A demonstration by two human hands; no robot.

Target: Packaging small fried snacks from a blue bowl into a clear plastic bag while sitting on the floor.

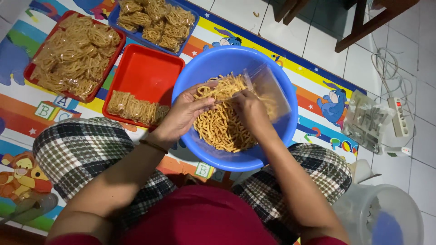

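a person sits cross-legged on a colourful cartoon play mat [313, 79] spread over a white tiled floor [327, 31], with one round blue plastic basin [200, 72] between the knees. the basin holds a loose heap of thin golden fried noodle sticks [218, 129].

the left hand [184, 113] reaches into the basin from the left side, its fingers [202, 103] curled around a small clump of the sticks and pressing it toward the mouth of one clear plastic bag [268, 88]. the right hand [252, 111] is at the bag's lower edge, fingers clenched on the plastic and holding the bag tilted open over the heap; some sticks show through the bag's wall. a thin dark bracelet [152, 146] circles the left wrist.

three flat trays lie on the mat to the left of the basin. one red tray [150, 72], just beside the basin, is mostly bare and carries a short row of filled packets [136, 109] along its near edge; their exact count cannot be told. a second red tray [30, 69] farther left is piled with filled clear packets. one blue tray [113, 18] at the top is also full of the same snack.

to the right, on the mat's edge, lies one stack of empty clear bags [365, 122]. beyond it on the tiles sits one white power strip [399, 115] with its cable [383, 63]. one translucent plastic container [386, 218] stands by the right knee.
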